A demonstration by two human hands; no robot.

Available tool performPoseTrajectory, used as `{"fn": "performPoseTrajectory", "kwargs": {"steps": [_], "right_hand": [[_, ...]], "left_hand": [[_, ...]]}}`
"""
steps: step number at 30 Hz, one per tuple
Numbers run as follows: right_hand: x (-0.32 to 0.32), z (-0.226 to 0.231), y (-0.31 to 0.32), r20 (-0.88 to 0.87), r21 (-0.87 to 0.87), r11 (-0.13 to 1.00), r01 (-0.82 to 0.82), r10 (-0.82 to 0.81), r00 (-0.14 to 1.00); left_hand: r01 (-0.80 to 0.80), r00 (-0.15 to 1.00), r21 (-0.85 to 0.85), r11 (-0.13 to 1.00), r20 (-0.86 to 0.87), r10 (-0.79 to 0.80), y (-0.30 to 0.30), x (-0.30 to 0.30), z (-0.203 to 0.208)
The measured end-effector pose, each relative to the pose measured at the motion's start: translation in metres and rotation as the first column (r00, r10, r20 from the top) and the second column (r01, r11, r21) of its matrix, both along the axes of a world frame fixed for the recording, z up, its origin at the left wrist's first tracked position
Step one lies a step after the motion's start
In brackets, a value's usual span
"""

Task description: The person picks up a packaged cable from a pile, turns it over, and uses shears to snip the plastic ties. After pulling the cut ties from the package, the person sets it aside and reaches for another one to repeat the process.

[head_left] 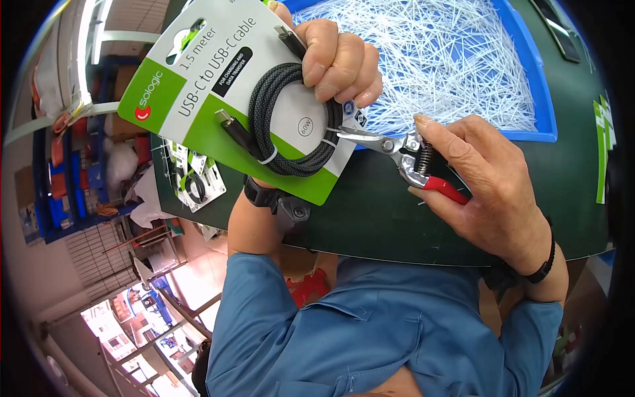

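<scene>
My left hand (344,63) grips a green and white cable card (198,112) by its right side, fingers curled over the front. On the card a coiled black braided cable (261,109) is held by white ties, its two plugs showing. One white tie (329,143) sits at the coil's lower right. My right hand (486,182) is wrapped around pruning snips (407,153) with red handles and a spring. Their blade tips reach the card's right edge, close by that tie; whether they touch it I cannot tell.
Behind my hands stands a blue tray (546,99) heaped with cut white tie strips (436,59). More carded cables (197,182) lie at the left of the dark green table (383,218). A green and white card (602,152) and a dark phone-like device (557,30) are at the right.
</scene>
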State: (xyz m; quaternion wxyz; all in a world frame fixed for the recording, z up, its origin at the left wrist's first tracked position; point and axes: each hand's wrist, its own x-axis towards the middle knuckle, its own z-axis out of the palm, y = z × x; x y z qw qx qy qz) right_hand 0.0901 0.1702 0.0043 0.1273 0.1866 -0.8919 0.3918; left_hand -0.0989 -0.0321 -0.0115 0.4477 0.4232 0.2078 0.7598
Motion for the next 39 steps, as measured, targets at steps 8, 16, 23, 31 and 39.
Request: {"fn": "performPoseTrajectory", "kwargs": {"steps": [8,16,23,31,39], "right_hand": [[0.006,0.003,0.004,-0.009,0.109,0.994,0.015,-0.014,1.0],[0.002,0.005,0.008,0.016,0.018,1.0,0.025,-0.025,1.0],[-0.011,-0.009,-0.002,0.127,-0.428,0.895,0.128,-0.081,0.989],[-0.018,-0.014,-0.007,-0.089,-0.293,0.956,-0.03,0.004,0.996],[-0.019,-0.008,-0.007,-0.037,-0.369,0.924,-0.097,0.09,0.995]], "left_hand": [[-0.233,0.926,-0.159,0.959,-0.338,0.169,-0.006,0.008,0.014],[-0.244,0.969,0.038,0.969,0.045,0.242,0.003,0.014,0.007],[-0.346,0.858,0.123,0.93,0.442,0.261,0.03,0.054,-0.028],[-0.276,0.821,0.107,0.955,0.543,0.176,0.045,0.085,-0.038],[-0.272,0.872,0.113,0.956,0.448,0.196,0.04,0.074,-0.026]]}}
